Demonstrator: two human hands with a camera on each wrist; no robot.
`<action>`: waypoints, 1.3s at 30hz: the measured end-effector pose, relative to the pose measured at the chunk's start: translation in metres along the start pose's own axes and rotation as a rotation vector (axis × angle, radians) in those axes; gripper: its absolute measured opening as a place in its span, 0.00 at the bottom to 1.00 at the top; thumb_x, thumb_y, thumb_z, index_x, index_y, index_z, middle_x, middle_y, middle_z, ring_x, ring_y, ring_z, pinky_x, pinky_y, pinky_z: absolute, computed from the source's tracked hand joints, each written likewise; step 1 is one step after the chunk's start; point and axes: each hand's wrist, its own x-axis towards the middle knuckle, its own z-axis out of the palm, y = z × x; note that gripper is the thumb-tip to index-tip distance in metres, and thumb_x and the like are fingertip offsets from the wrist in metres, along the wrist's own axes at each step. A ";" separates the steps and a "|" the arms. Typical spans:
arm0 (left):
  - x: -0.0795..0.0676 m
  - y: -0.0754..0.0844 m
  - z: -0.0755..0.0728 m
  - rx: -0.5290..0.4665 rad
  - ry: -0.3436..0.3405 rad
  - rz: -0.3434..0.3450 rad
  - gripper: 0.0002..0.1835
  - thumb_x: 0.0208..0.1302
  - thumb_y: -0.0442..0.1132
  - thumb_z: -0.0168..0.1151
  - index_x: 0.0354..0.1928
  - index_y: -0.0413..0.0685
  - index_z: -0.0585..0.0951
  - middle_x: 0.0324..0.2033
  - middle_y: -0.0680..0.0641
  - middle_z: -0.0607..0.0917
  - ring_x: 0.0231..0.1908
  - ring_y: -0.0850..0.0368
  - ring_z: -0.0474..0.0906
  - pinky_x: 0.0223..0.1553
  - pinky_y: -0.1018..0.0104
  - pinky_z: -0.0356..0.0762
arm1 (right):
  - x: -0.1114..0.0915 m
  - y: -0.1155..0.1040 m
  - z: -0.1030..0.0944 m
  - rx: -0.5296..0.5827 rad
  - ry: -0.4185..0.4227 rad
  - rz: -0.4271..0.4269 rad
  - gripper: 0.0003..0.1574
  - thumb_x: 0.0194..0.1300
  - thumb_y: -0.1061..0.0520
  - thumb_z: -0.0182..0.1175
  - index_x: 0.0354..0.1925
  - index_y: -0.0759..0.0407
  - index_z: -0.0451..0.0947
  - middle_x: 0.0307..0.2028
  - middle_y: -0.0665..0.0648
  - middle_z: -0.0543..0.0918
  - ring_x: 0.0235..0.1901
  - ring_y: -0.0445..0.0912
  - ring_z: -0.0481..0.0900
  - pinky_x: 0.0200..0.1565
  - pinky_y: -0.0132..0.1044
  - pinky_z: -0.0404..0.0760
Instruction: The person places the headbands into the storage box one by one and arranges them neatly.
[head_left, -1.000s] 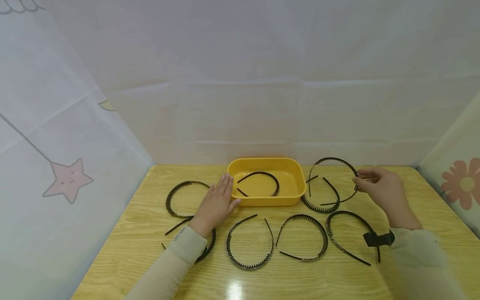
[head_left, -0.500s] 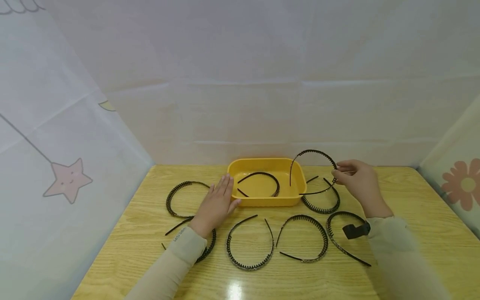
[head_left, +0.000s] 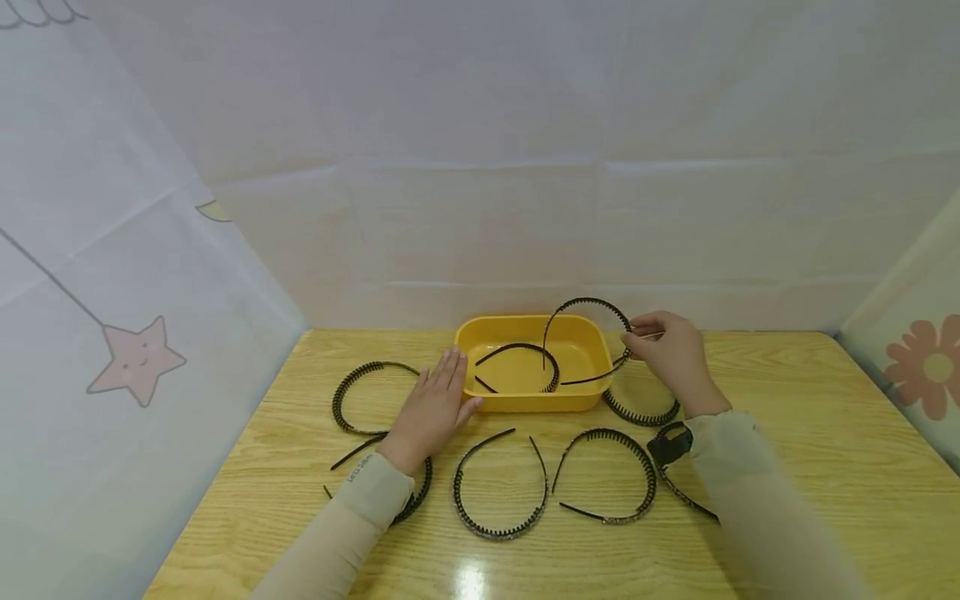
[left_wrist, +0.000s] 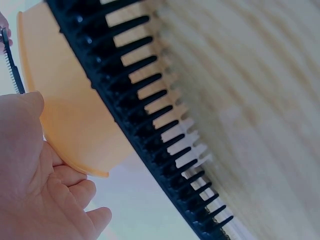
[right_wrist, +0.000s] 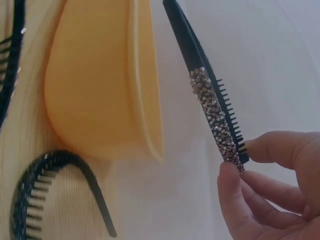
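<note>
A yellow plastic tub (head_left: 536, 403) stands at the back of the table with one black toothed headband (head_left: 556, 377) lying inside. My left hand (head_left: 429, 417) rests against the tub's left wall, fingers extended, the thumb by the front corner. My right hand (head_left: 671, 357) pinches another headband between thumb and fingers, over the tub's right side. In the right wrist view this held headband (right_wrist: 214, 112) shows small teeth and a stretch of sparkling stones. Close to the left wrist camera is a black toothed headband (left_wrist: 135, 117), large in view.
Several headbands lie on the wooden table (head_left: 247, 533): a left one (head_left: 340, 400), a front one (head_left: 498, 533), another (head_left: 648, 475) right of it, and one (head_left: 641, 420) beside the tub. A right-hand one (head_left: 686, 498) is partly behind my right wrist. White cloth (head_left: 480, 217) hangs behind.
My right hand has carried its headband leftward, from beyond the tub's right end to above the tub. My left hand has stayed at the tub's left wall.
</note>
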 end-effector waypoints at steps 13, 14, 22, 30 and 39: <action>0.001 0.001 0.000 0.003 -0.014 -0.009 0.40 0.70 0.62 0.34 0.72 0.41 0.45 0.72 0.42 0.45 0.71 0.49 0.41 0.69 0.47 0.44 | 0.006 -0.010 0.034 0.049 -0.030 0.042 0.21 0.60 0.55 0.61 0.50 0.64 0.75 0.40 0.62 0.80 0.31 0.51 0.84 0.32 0.40 0.84; 0.001 0.001 0.000 0.003 -0.016 -0.010 0.40 0.70 0.62 0.34 0.72 0.41 0.45 0.72 0.42 0.45 0.71 0.49 0.41 0.69 0.48 0.44 | 0.006 -0.010 0.036 0.045 -0.030 0.038 0.21 0.60 0.55 0.61 0.50 0.64 0.75 0.39 0.61 0.80 0.31 0.50 0.84 0.32 0.40 0.84; 0.000 0.002 0.000 0.009 -0.006 -0.007 0.40 0.70 0.61 0.36 0.72 0.41 0.46 0.72 0.42 0.47 0.71 0.48 0.42 0.68 0.46 0.47 | 0.003 -0.010 0.057 0.013 -0.041 -0.015 0.19 0.61 0.55 0.61 0.48 0.65 0.75 0.38 0.62 0.80 0.31 0.50 0.83 0.32 0.40 0.83; -0.001 0.003 0.001 0.023 -0.012 -0.006 0.40 0.69 0.62 0.34 0.72 0.41 0.46 0.72 0.42 0.47 0.71 0.48 0.42 0.68 0.46 0.46 | 0.002 -0.002 0.071 -0.064 -0.040 -0.010 0.20 0.61 0.52 0.61 0.47 0.63 0.76 0.37 0.60 0.80 0.29 0.48 0.80 0.29 0.37 0.81; -0.002 0.004 -0.001 0.024 -0.012 -0.008 0.39 0.70 0.61 0.36 0.72 0.40 0.48 0.72 0.41 0.47 0.71 0.48 0.43 0.68 0.46 0.49 | -0.001 -0.003 0.075 -0.101 -0.025 -0.033 0.20 0.62 0.51 0.60 0.48 0.62 0.77 0.39 0.60 0.81 0.28 0.47 0.80 0.27 0.37 0.80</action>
